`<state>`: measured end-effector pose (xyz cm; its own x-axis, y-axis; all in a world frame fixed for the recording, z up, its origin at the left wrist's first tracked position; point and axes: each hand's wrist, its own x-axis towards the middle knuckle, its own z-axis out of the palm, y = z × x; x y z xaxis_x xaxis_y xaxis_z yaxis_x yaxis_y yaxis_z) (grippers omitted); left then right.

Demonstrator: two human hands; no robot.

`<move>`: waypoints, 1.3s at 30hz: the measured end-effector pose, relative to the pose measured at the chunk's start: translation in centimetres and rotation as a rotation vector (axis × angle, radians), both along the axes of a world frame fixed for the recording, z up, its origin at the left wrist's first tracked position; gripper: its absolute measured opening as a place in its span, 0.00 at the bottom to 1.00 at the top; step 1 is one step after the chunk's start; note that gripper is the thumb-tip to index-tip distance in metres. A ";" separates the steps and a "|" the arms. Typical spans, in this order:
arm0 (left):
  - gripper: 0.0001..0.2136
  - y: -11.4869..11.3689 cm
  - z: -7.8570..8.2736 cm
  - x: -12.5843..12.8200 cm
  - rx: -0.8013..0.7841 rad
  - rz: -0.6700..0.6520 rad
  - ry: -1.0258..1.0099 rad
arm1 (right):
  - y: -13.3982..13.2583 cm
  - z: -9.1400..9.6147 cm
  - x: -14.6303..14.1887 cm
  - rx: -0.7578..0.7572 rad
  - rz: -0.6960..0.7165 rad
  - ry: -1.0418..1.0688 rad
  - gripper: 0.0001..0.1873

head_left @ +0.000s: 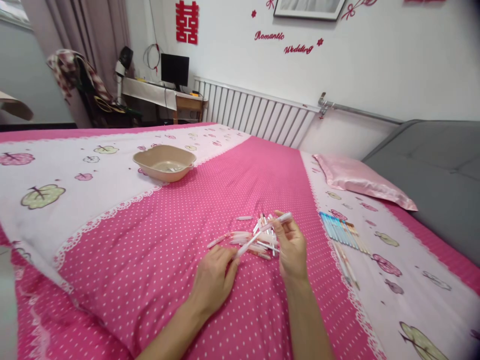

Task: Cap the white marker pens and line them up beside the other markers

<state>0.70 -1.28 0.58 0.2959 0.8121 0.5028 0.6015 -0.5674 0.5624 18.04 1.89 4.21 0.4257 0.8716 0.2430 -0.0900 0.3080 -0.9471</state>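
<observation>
A pale, whitish-pink pen is stretched slantwise between my two hands, with a thinner white stretch along its middle. Closed around its lower left end is my left hand. My right hand pinches its upper right end between thumb and fingers. Whether the pen is one piece or separate parts in line, I cannot tell. Just beyond and beneath it lies a loose pile of pen parts, pinkish barrels and thin white sticks. One short pale piece rests apart at the back of the pile.
On the right, a row of pens with blue ends lies on the bedspread, with a few paler pens below. A beige basin stands farther back left, small items inside. A pink pillow leans near the grey headboard.
</observation>
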 end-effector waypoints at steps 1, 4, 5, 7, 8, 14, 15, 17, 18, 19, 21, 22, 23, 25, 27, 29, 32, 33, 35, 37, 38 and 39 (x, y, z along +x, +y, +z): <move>0.09 0.0 0.0 0.0 -0.003 -0.003 0.001 | 0.0 -0.1 0.0 -0.005 0.008 -0.005 0.22; 0.09 0.1 0.0 0.0 -0.008 -0.007 0.010 | 0.0 -0.1 0.0 -0.019 0.023 0.000 0.21; 0.09 0.1 0.0 0.0 -0.009 -0.006 0.012 | 0.0 -0.1 0.0 -0.021 0.023 0.005 0.21; 0.09 0.2 0.0 0.0 -0.007 -0.005 0.013 | 0.0 -0.1 0.0 -0.020 0.023 0.011 0.21; 0.09 0.2 -0.1 0.0 -0.007 -0.004 0.012 | -0.1 -0.1 0.0 -0.019 0.024 0.012 0.21; 0.10 0.3 -0.5 0.0 -0.007 -0.001 0.006 | -0.3 0.1 -0.2 -0.034 0.060 0.016 0.20; 0.10 0.3 -0.5 0.0 -0.009 -0.001 0.004 | -0.3 0.1 -0.2 -0.034 0.065 0.023 0.20; 0.10 0.2 -0.6 -0.1 -0.017 -0.003 0.003 | -0.3 0.1 -0.3 -0.027 0.066 0.028 0.20; 0.10 0.2 -0.6 -0.1 -0.022 -0.004 0.004 | -0.3 0.1 -0.3 -0.021 0.060 0.023 0.20; 0.10 0.2 -0.6 -0.1 -0.025 -0.005 0.006 | -0.3 0.1 -0.3 -0.015 0.055 0.017 0.20; 0.10 0.2 -0.5 -0.1 -0.027 -0.003 0.008 | -0.4 0.1 -0.3 -0.016 0.050 0.006 0.20; 0.10 0.2 -0.5 -0.1 -0.025 -0.001 0.008 | -0.4 0.2 -0.3 -0.024 0.059 0.004 0.19; 0.10 0.2 -0.5 -0.1 -0.021 -0.002 0.007 | -0.5 0.2 -0.3 -0.034 0.073 0.004 0.19; 0.09 0.2 -0.5 0.0 -0.010 -0.005 0.002 | -0.6 0.2 -0.4 -0.052 0.113 0.001 0.19; 0.09 0.2 -0.5 0.0 -0.001 -0.008 -0.002 | -0.7 0.3 -0.5 -0.049 0.144 -0.026 0.18; 0.09 0.2 -0.5 0.0 0.000 -0.007 -0.004 | -0.7 0.3 -0.5 -0.062 0.182 -0.065 0.18; 0.09 0.2 -0.4 0.0 -0.002 -0.008 -0.008 | -0.8 0.5 -0.7 -0.121 0.255 -0.104 0.17; 0.09 0.2 -0.3 0.0 -0.001 -0.008 -0.012 | -0.8 0.5 -0.8 -0.137 0.280 -0.110 0.17; 0.08 0.1 -0.3 0.0 0.002 -0.009 -0.021 | -0.9 0.6 -0.9 -0.144 0.325 -0.117 0.17; 0.08 0.1 -0.2 0.0 0.004 -0.011 -0.033 | -0.9 0.7 -1.0 -0.138 0.366 -0.116 0.18; 0.08 0.1 -0.2 0.0 0.004 -0.013 -0.039 | -0.9 0.7 -1.0 -0.138 0.386 -0.113 0.19; 0.08 0.1 -0.1 0.0 0.003 -0.015 -0.044 | -1.0 0.6 -1.1 -0.143 0.403 -0.107 0.20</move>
